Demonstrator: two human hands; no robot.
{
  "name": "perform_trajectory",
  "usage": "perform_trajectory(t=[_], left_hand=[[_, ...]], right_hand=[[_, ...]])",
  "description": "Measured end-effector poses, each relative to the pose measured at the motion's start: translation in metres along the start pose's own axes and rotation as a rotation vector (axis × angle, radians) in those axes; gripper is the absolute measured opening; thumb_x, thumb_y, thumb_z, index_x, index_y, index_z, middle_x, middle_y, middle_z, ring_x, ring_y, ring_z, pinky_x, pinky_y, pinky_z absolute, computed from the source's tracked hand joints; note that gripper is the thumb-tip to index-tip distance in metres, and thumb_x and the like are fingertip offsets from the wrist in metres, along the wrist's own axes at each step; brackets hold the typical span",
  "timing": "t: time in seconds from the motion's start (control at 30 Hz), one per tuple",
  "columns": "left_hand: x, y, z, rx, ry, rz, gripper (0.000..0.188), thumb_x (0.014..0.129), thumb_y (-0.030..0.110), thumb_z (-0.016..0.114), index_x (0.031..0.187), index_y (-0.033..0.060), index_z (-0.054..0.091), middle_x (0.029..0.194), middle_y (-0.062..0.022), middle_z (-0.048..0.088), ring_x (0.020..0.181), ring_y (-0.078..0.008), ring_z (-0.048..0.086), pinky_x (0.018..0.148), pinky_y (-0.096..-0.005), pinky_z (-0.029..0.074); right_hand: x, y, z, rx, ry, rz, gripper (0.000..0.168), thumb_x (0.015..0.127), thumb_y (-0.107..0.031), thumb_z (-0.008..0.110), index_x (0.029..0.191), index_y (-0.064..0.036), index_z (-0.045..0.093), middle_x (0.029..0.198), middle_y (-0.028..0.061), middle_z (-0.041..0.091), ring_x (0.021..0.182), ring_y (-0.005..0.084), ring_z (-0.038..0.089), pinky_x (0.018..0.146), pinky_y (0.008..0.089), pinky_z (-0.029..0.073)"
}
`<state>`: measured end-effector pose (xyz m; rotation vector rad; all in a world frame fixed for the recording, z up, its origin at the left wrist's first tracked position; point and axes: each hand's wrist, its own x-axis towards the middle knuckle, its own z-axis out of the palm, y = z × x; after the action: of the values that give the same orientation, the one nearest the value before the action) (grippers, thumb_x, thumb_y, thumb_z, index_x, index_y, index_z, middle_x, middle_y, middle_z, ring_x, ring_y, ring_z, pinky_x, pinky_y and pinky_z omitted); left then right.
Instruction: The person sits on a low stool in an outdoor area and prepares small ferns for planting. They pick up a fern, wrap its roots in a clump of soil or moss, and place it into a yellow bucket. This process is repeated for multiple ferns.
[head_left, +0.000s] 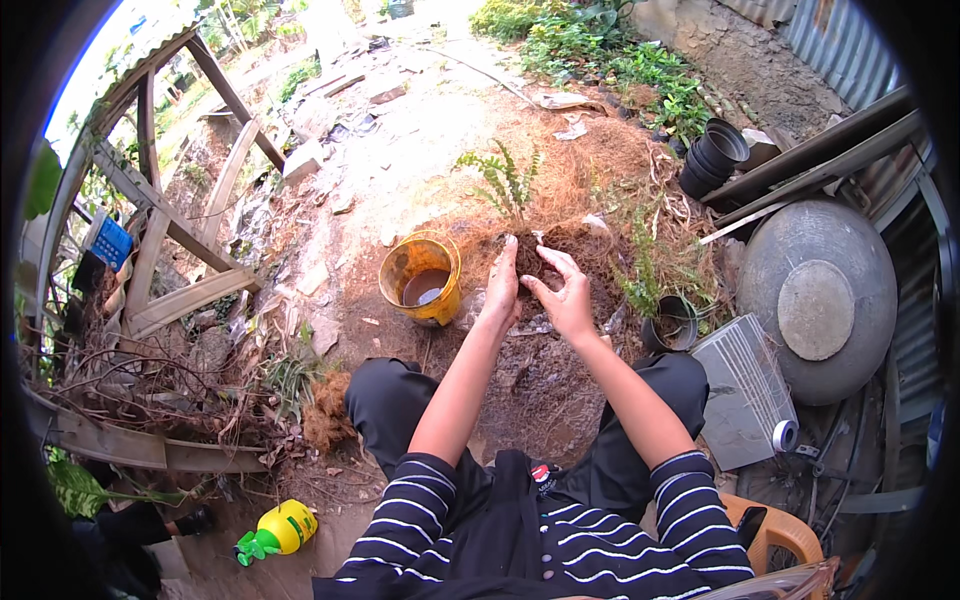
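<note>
A small fern stands upright just beyond my hands, above a dark, fibrous root clump. My left hand is held on edge against the clump's left side, fingers extended and pointing away from me. On the clump's other side, my right hand is curved, its thumb apart from its fingers. The clump lies between both palms; how firmly they press on it cannot be seen. Left of my hands a dirty yellow bucket holds murky brown liquid. More fern fronds are to the right, beside a black pot.
Stacked black pots, a large round grey vessel and a grey panel line the right side. A wooden frame and dry twigs stand left. A yellow spray bottle lies lower left, near another person's foot.
</note>
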<state>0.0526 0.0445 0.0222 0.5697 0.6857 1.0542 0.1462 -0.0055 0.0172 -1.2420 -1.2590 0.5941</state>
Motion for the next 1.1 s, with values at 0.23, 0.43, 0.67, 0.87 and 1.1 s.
perform_trajectory(t=[0.23,0.43,0.67,0.87,1.1], left_hand=[[0.0,0.002,-0.002,-0.092,-0.042,-0.062,0.035,0.091,0.036,0.043,0.104,0.0053,0.054,0.092,-0.0079,0.061,0.08,-0.0174,0.061,0.069,-0.0312,0.052],[0.01,-0.009,-0.011,-0.02,-0.161,-0.04,0.037,0.092,0.036,0.043,0.11,0.0061,0.053,0.102,-0.0068,0.059,0.088,-0.0143,0.058,0.073,-0.0285,0.05],[0.009,-0.003,-0.016,-0.04,-0.048,-0.037,0.041,0.092,0.039,0.038,0.116,0.0071,0.047,0.107,-0.0085,0.055,0.096,-0.0174,0.055,0.079,-0.0336,0.049],[0.011,-0.006,-0.01,-0.069,-0.018,0.003,0.034,0.089,0.038,0.048,0.1,0.0063,0.053,0.086,-0.007,0.06,0.074,-0.0169,0.061,0.062,-0.0299,0.051],[0.016,-0.001,-0.021,-0.095,0.023,0.019,0.033,0.091,0.037,0.044,0.109,0.0094,0.049,0.093,-0.008,0.06,0.08,-0.019,0.061,0.065,-0.0333,0.053]], right_hand=[[0.016,-0.022,-0.015,-0.363,-0.011,-0.281,0.032,0.079,-0.012,0.059,0.109,-0.003,0.058,0.11,0.0139,0.056,0.101,0.0284,0.05,0.09,0.0351,0.038],[0.009,-0.01,-0.009,-0.45,-0.056,-0.297,0.03,0.08,-0.014,0.055,0.109,-0.007,0.059,0.11,0.0071,0.059,0.101,0.027,0.048,0.092,0.0357,0.034],[0.006,-0.018,-0.005,-0.324,-0.016,-0.233,0.037,0.074,-0.019,0.065,0.108,-0.005,0.059,0.112,0.0116,0.055,0.102,0.027,0.048,0.09,0.0371,0.037],[0.005,0.0,-0.006,-0.299,-0.036,-0.195,0.041,0.071,-0.016,0.07,0.109,-0.003,0.058,0.104,0.0133,0.055,0.099,0.0244,0.053,0.086,0.0331,0.041],[0.016,-0.008,-0.014,-0.148,-0.027,-0.053,0.031,0.07,-0.014,0.071,0.096,-0.002,0.061,0.094,0.0115,0.055,0.09,0.0213,0.054,0.079,0.0317,0.043]])
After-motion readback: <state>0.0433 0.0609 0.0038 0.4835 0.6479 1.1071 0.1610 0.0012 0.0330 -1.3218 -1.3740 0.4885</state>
